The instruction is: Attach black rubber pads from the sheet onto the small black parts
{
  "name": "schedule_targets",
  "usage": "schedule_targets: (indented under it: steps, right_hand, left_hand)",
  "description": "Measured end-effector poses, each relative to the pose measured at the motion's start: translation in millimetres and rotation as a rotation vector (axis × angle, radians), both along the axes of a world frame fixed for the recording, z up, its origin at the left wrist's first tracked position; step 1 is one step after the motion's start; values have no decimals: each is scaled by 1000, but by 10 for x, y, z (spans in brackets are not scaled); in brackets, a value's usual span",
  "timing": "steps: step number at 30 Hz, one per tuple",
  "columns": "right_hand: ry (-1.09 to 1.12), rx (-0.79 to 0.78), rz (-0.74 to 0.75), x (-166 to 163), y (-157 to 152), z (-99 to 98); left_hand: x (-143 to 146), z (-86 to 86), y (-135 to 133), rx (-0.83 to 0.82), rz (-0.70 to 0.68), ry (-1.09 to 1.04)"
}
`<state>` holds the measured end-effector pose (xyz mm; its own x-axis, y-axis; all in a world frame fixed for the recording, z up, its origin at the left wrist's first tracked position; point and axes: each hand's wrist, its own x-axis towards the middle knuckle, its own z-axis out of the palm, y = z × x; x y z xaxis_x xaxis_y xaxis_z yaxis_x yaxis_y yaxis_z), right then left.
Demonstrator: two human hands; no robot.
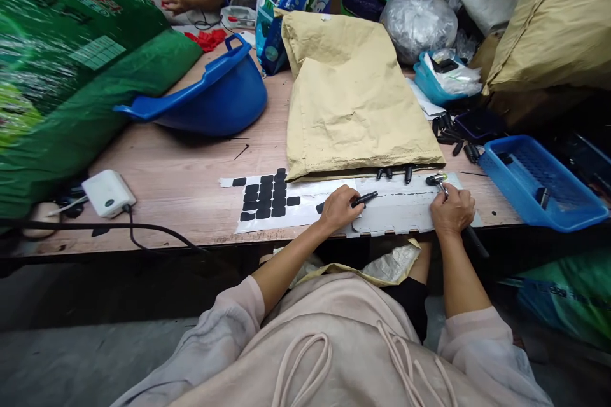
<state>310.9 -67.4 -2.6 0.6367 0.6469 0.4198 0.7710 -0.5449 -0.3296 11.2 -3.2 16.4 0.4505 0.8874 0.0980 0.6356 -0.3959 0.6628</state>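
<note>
My left hand [338, 208] is closed around a slim black pen-like tube [366, 198], its tip pointing right over a pale grey board [396, 219]. In my right hand [453, 208] is a small hammer [436, 179], its head just above the board's right part. The hammer's black handle sticks out below that hand, past the table edge. Several short black cylinders [408, 173] lie at the board's far edge, by the paper sack. Left of my left hand lies a white sheet [291, 221] bearing rows of black rounded patches [264, 197].
A big tan paper sack [358, 95] stands beyond the board. To the right are a blue basket [539, 181] and loose black parts [446, 130]. A blue basin [214, 95], white box [109, 194] and green sack [71, 76] are left. A co-worker's hand [176, 4] shows at the back.
</note>
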Motion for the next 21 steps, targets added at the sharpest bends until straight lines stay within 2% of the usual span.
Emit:
schedule_targets:
  steps: [5, 9, 12, 15, 18, 21]
  right_hand:
    - [39, -8, 21, 15, -6, 58]
    - [58, 126, 73, -215, -80, 225]
    - [147, 194, 310, -564, -172, 342]
    - [248, 158, 551, -925, -249, 367]
    - [313, 133, 675, -1161, -279, 336]
    - [329, 150, 720, -1262, -268, 348]
  left_hand:
    - [-8, -198, -34, 75, -27, -99]
    - [-8, -238, 15, 41, -33, -130]
    - [-19, -233, 21, 32, -32, -128]
    - [-19, -222, 14, 25, -34, -117]
    - [-10, -213, 9, 18, -38, -116]
    - [-3, -208, 8, 12, -31, -111]
